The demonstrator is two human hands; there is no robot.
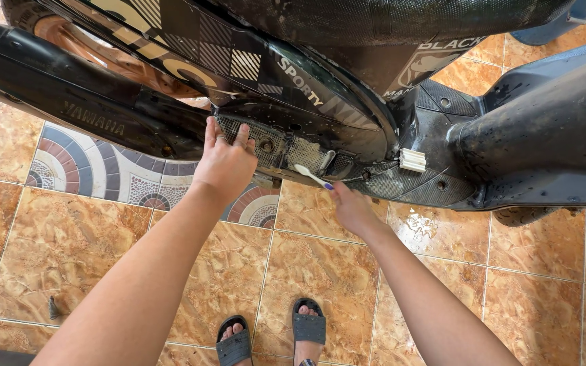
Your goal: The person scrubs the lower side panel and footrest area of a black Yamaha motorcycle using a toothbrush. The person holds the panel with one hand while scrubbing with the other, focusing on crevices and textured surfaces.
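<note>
Looking down at a black scooter (347,81) lying across the top of the frame, wet and shiny.

Left hand (224,163) in the middle of the frame, a bit left. Fingers spread wide and flat, pressed on the scooter's lower edge beside a grey mesh panel (252,135). A ring on one finger. Holding nothing, only leaning on the black body.

Right hand (350,207) just right of the middle, lower than the left hand. Fingers pinched around the end of a white toothbrush (313,176) with a bluish tip by the fingers. Brush pointing up and left, its head touching the mesh part at the bottom edge of the scooter. Both hands near each other, not touching.

A small white ribbed block (413,160) stuck on the scooter, to the right of the brush, apart from it.

Wide foot board of the scooter (544,129) at the upper right, dark and dotted with water drops.

Brown shiny floor tiles (76,244) below, with a wet patch under the scooter right of the middle. A strip of round patterned tiles (96,169) in red, blue and white at the left, partly under the scooter.

Two feet in grey sandals (272,335) at the bottom middle of the frame.
</note>
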